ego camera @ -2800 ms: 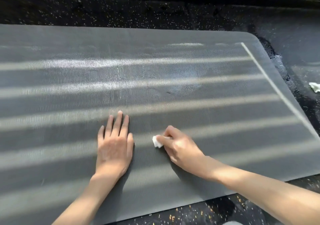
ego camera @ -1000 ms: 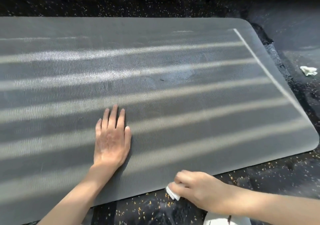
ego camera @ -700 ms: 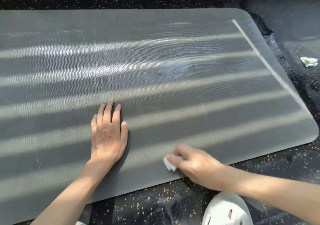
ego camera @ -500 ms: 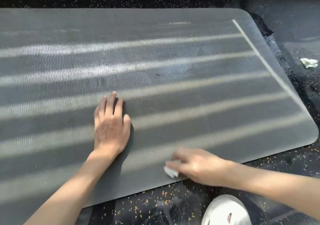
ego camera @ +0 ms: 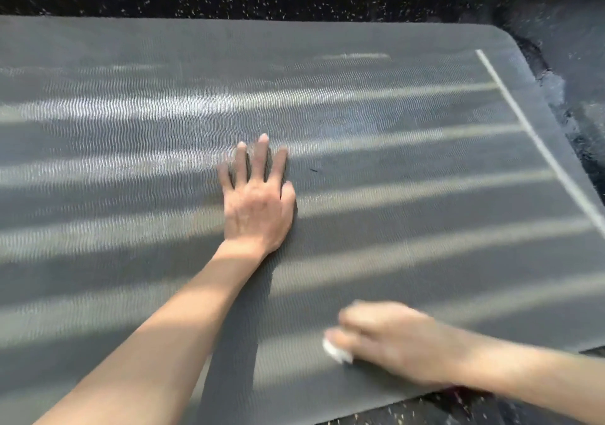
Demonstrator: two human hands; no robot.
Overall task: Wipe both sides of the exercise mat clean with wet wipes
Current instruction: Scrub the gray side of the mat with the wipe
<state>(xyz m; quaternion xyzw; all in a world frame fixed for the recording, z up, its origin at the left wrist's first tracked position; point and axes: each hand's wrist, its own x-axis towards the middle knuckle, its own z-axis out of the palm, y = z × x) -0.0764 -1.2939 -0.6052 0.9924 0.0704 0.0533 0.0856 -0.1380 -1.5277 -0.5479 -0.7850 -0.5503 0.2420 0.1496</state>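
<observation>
The left hand (ego camera: 257, 210) lay flat on the exercise mat (ego camera: 409, 195), fingers (ego camera: 262, 156) spread. Nearer the mat's front edge, the blurred right hand (ego camera: 393, 339) gripped a wet wipe (ego camera: 335, 352) in curled fingers.

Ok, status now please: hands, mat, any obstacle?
Left hand flat on mat. Right hand holding wet wipe near front edge, blurred. No obstacle seen on mat.

The mat (ego camera: 409, 234) lies open across the left, top and right of the frame. The left grip (ego camera: 257, 208), flat at centre, and its forearm bar the lower middle. The right grip (ego camera: 393, 339), holding a wipe (ego camera: 335, 352), blocks the lower right.
</observation>
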